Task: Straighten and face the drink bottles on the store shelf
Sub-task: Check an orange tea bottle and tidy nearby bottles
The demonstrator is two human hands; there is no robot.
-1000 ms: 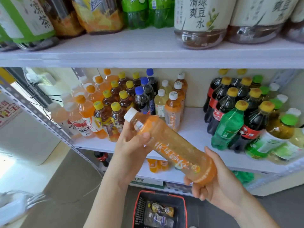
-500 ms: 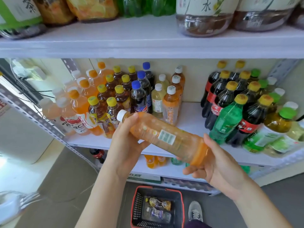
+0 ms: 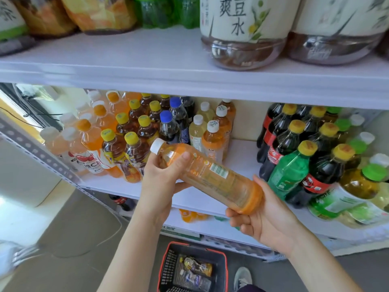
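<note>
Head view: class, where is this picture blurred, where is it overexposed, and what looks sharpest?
Head view: the lower-left corner smears into blur; daylight washes out the far left; the held bottle and its barcode are crisp.

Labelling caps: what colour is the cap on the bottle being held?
White; the cap of the held bottle shows clearly in the head view.
</note>
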